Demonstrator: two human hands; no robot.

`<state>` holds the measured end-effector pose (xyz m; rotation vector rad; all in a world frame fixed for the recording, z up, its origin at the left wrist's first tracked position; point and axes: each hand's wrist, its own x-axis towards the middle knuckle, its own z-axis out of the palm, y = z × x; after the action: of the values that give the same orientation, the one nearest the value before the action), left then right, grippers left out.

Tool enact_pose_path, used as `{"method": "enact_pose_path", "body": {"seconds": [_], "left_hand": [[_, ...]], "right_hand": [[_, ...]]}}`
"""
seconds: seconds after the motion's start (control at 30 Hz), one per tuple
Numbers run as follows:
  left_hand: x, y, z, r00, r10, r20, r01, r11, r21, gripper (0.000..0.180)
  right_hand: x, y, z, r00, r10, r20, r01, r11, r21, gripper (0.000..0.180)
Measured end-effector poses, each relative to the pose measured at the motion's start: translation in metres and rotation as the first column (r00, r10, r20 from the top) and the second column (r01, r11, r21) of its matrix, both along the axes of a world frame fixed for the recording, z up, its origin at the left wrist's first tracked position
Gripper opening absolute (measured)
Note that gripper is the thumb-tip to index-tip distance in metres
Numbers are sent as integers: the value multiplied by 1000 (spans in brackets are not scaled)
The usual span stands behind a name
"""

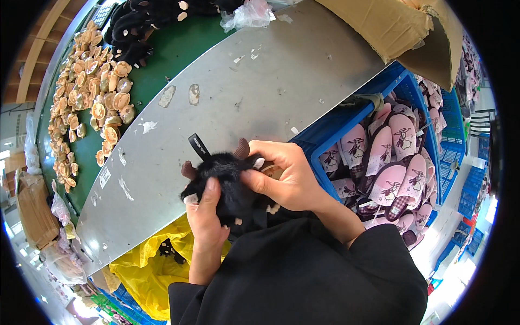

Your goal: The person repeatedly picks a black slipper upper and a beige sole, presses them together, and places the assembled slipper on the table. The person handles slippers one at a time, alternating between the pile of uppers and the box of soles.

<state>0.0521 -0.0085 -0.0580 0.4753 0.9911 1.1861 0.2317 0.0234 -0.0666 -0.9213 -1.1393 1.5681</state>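
Close to my body, by the edge of the grey metal table [271, 81], both hands grip a small black plush toy [222, 165]. My left hand [205, 219] is closed around its left side, thumb pressed into the fur. On the other side my right hand [290, 176] pinches the toy between thumb and fingers. Two brown ears [241, 147] and a black ribbon tag [199, 146] stick out at the top. Part of a tan, shell-like piece [272, 171] shows under my right hand; how it joins the toy is hidden.
Many tan shell-like pieces [111, 100] lie heaped on a green surface [173, 59] at the left, with black plush pieces [130, 32] behind. Pink slippers [403, 135] fill a blue crate [319, 132] at right. A cardboard box [379, 27] and yellow bag [146, 271] flank the table.
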Motion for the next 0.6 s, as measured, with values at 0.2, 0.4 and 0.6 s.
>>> {"method": "enact_pose_path", "body": {"seconds": [0.2, 0.4, 0.6], "left_hand": [[-9, -6, -9, 997, 27, 67, -26, 1000, -15, 46], [-34, -12, -31, 991, -94, 95, 89, 994, 55, 49], [-27, -20, -35, 978, -2, 208, -31, 988, 153, 56]], "right_hand": [[4, 1, 14, 992, 29, -123, -52, 980, -191, 21], [7, 4, 18, 992, 87, -92, -105, 973, -207, 25], [2, 4, 25, 993, 99, -67, -107, 985, -133, 32]]}}
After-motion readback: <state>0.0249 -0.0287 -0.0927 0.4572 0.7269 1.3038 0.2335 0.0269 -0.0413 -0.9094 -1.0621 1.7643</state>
